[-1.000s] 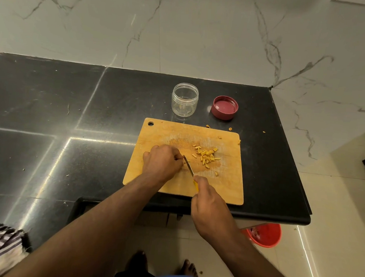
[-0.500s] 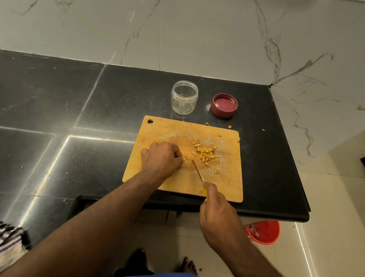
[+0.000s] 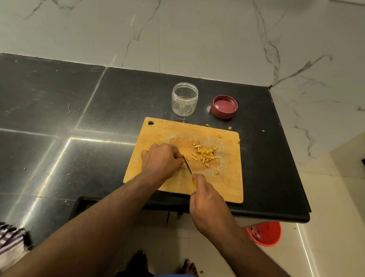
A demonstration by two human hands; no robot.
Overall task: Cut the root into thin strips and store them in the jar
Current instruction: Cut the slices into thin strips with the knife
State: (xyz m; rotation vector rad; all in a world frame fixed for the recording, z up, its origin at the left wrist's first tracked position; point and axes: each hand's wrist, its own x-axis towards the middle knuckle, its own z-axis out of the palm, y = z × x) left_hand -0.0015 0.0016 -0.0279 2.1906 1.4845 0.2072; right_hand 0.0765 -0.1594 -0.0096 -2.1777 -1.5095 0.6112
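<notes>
Mid-frame, the left hand (image 3: 161,161) is curled over the root piece on the scuffed wooden cutting board (image 3: 150,177), though the root itself is hidden under the fingers. The right hand (image 3: 208,201), clamped on the small yellow-handled knife (image 3: 187,165), has pushed the blade back in against the left hand after pulling away half a second ago, so another slice looks underway. The pile of yellow-orange strips (image 3: 205,156) sits just right of the blade. The clear plastic jar (image 3: 184,100) up top is still basically empty on the black table (image 3: 49,107), with its dark red lid (image 3: 224,106) beside it.

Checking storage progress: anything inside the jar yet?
The jar looks empty: clear walls show only dark counter behind. Strips lie on the cutting board. Its lid sits beside it.
</notes>
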